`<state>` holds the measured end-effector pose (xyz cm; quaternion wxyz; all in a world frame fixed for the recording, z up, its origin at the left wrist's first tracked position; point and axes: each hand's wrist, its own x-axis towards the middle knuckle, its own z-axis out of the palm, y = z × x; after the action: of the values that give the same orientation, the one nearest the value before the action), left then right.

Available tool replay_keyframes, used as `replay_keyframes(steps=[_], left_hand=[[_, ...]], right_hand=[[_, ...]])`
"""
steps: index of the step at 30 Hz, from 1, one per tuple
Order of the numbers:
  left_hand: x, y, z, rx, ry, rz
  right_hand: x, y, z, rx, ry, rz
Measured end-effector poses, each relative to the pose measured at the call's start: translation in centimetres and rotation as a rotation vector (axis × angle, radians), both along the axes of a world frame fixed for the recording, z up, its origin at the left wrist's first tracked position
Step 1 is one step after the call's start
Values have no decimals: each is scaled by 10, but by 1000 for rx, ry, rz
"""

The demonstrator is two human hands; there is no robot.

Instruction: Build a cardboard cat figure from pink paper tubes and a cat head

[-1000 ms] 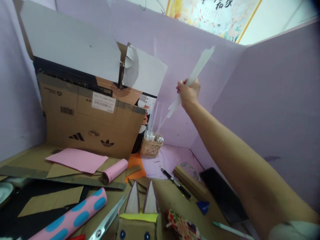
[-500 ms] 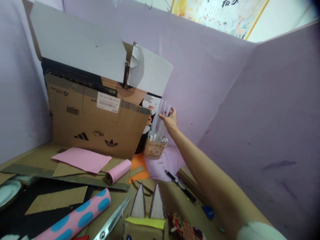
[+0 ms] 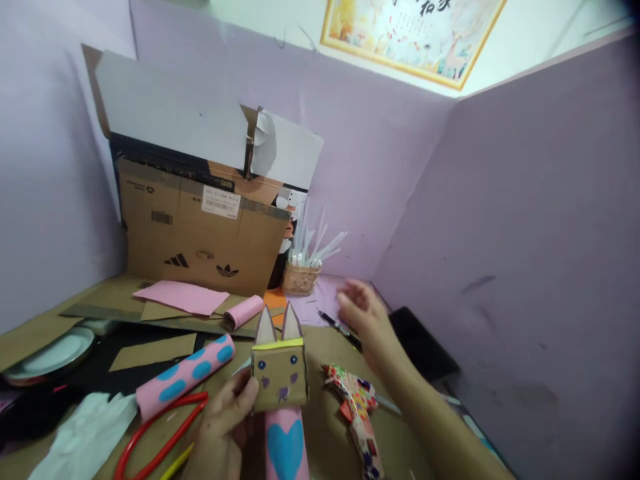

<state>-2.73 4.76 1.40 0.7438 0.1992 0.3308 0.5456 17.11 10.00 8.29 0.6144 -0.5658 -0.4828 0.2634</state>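
My left hand [image 3: 225,413] grips a cardboard animal figure [image 3: 280,380] by the side of its boxy head. The figure has two pointed ears, a yellow band, drawn eyes and a pink tube body with a blue heart. My right hand [image 3: 363,310] is in the air to the right of a pen [image 3: 340,328], somewhat blurred, its fingers loosely bent with nothing visible in them. Below it lies a glue gun [image 3: 355,393] covered in colourful patches. Beyond stands a woven basket [image 3: 300,280] of long translucent glue sticks [image 3: 317,243].
A large cardboard box [image 3: 200,233] stands at the back. Pink paper [image 3: 185,297], a small pink tube [image 3: 243,312] and a blue-spotted pink tube [image 3: 185,377] lie left. Red-handled scissors [image 3: 160,430], a white glove [image 3: 85,433] and a plate [image 3: 57,353] are nearer. Purple walls enclose the table.
My right hand has come back from the glue sticks, which now lean apart in the basket. The view has shifted, and my left hand with the figure now shows.
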Motion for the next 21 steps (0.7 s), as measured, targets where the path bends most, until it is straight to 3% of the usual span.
replay_keyframes(steps=[2, 5, 8, 16, 21], left_hand=[[2, -2, 4, 15, 2, 23], [6, -8, 10, 88, 40, -6], [10, -14, 13, 149, 107, -82], [11, -17, 12, 177, 249, -236], [4, -10, 13, 158, 251, -101]], right_hand=[[-12, -36, -20, -235, 246, 265], [-27, -65, -46, -267, 388, 434], [-36, -73, -55, -227, 428, 436], [-31, -80, -48, -252, 481, 420], [-30, -86, -54, -161, 243, 295]])
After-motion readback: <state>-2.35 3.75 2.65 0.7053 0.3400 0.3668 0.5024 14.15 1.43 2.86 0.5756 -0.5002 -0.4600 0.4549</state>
